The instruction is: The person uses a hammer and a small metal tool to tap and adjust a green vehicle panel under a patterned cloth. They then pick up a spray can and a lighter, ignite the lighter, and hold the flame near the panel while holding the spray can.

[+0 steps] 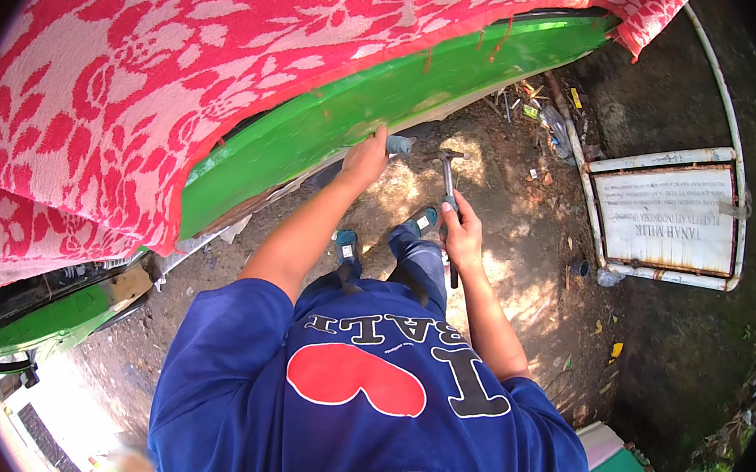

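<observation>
Two hands busy: right hand (463, 233) clenched on metal hammer (450, 197) w/ dark handle, over dirt ground (521, 248); left hand (365, 158) pressed to curved green metal panel (381, 101), grip unclear. Rectangular white sign (667, 216), rusty-framed, lies flat at right.

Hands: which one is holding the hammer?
The right hand grips the hammer by its handle; the left hand rests against the green panel instead.
</observation>
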{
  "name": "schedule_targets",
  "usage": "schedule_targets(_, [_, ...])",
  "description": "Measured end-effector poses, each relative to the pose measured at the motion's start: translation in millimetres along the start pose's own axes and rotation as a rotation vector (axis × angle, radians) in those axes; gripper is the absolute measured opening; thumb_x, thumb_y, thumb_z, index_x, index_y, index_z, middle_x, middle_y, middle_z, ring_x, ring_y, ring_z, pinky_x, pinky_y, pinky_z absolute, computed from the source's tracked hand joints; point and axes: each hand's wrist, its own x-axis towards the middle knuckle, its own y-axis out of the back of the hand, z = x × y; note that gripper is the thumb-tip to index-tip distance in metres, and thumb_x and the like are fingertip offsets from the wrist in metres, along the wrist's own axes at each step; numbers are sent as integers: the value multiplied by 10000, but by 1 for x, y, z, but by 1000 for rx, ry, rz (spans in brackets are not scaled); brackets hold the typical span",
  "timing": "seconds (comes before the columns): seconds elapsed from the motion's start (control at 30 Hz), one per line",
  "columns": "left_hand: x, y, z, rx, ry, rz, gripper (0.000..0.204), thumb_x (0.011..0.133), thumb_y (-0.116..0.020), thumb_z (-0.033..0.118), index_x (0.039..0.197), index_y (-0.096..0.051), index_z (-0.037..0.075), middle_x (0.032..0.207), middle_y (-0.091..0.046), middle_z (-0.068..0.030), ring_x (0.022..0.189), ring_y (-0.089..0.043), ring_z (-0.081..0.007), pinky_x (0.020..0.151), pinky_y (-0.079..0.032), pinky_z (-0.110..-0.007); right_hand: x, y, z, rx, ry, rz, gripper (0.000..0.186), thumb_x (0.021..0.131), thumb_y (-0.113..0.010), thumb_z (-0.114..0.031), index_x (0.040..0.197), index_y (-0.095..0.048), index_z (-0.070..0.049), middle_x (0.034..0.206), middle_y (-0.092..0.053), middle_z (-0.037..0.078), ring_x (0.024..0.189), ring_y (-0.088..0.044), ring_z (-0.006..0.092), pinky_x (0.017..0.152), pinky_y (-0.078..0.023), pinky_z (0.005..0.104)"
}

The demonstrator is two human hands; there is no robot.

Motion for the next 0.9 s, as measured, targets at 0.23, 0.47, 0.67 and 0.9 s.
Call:
schedule_targets(0.23, [24, 1, 14, 47, 32, -163, 405, 817, -634, 109, 1175, -458, 36, 1020, -679, -232, 982, -657, -422, 852, -511, -512, 28, 8, 9, -3, 14, 22, 449, 962, -625, -223, 1358, -553, -26, 726, -578, -21, 543, -492, 50, 479, -409, 235])
schedule_targets(0.47, [43, -3, 16, 102, 63, -192, 439, 826, -668, 166, 1194, -471, 30, 1037, -686, -206, 1018, -654, -398, 869, -513, -497, 57, 3, -1, 42, -1, -4, 479, 976, -601, -215, 1416, -488, -65, 724, -571, -4, 530, -500, 67, 474, -413, 239])
schedule_targets(0.67, [51, -1, 19, 116, 81, -230, 465, 844, -670, 185, 1226, -457, 28, 1049, -686, -206, 1014, -658, -386, 875, -519, -485, 82, 12, 0, 458, -91, -75, 506, 1009, -534, -210, 1488, -398, -119, 745, -598, 34, 484, -499, 100, 432, -420, 238])
schedule_targets(0.9, [56, -21, 13, 121, 64, -201, 456, 849, -655, 168, 1220, -449, 2, 1026, -684, -241, 961, -675, -399, 828, -539, -483, 118, 15, 7, 151, -191, -135, 491, 1012, -542, -267, 1476, -432, -152, 717, -581, 23, 471, -502, 115, 386, -380, 253])
